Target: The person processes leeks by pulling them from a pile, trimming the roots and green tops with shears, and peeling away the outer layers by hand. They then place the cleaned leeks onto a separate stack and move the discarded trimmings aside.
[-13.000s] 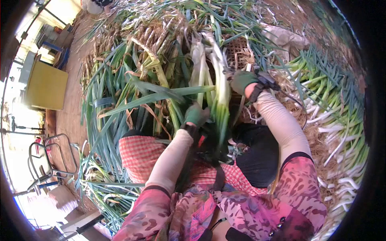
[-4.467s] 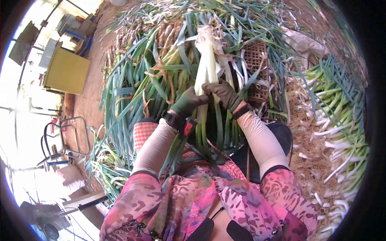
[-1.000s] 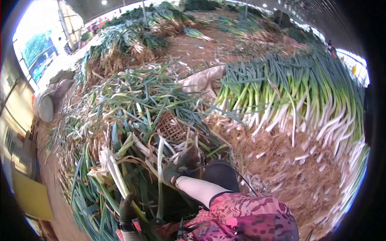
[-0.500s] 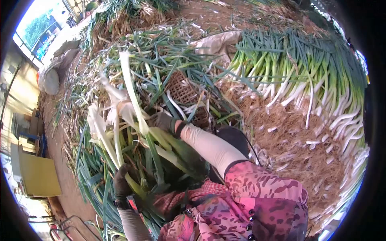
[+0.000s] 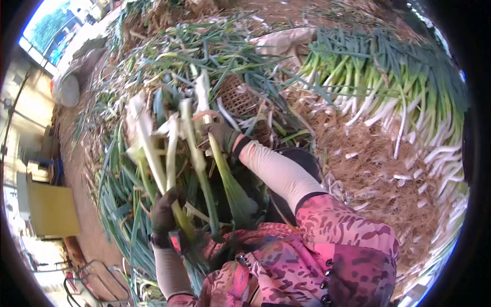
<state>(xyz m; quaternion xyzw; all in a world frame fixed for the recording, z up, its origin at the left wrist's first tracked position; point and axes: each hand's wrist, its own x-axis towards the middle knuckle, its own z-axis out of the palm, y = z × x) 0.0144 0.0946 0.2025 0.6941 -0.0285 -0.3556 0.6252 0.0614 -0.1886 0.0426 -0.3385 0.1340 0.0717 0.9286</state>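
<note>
My left hand (image 5: 166, 212), in a dark glove, is closed round several leeks (image 5: 151, 148) whose white ends point up and away. To its right, my right hand (image 5: 221, 134), also gloved, is closed on a leek (image 5: 222, 166) near its white part. A tan ring-like piece shows at the fingers of that hand; what it is, I cannot make out. Another leek (image 5: 195, 148) stands between the two hands, its white end up. Green leaves hang down towards my lap.
Trimmed leeks (image 5: 358, 77) lie in a dense row at the right, beside a heap of cut roots (image 5: 358, 153). A woven basket (image 5: 238, 97) sits among loose leaves beyond my hands. A yellow box (image 5: 53, 210) stands at the left.
My right hand has moved slightly right and away from me, and the leeks near it now stand more upright and apart. The left hand keeps its grip, slightly higher.
</note>
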